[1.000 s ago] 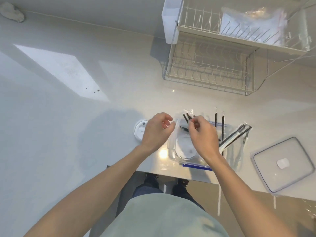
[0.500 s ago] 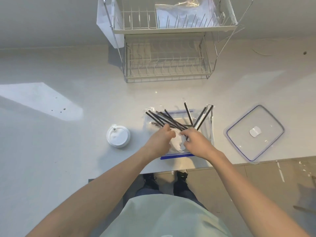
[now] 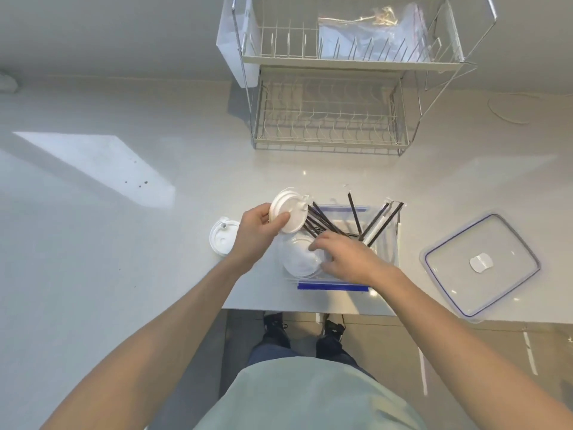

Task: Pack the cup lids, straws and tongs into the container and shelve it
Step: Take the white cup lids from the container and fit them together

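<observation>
A clear container with blue clips stands near the counter's front edge. Several black straws lean inside it, and white cup lids lie in its left half. My left hand grips a white cup lid, held tilted above the container's left rim. My right hand reaches into the container with its fingers spread over the lids and straw ends. Another white cup lid lies on the counter left of my left hand. Whether the tongs are among the straws cannot be made out.
The container's clear cover with a blue seal lies flat on the counter to the right. A two-tier wire dish rack stands at the back, a plastic bag on its upper shelf. The counter's front edge runs just below the container.
My left hand has lifted a cup lid out and up to the container's left rim. My right hand has stayed inside the container. The camera has moved closer.
</observation>
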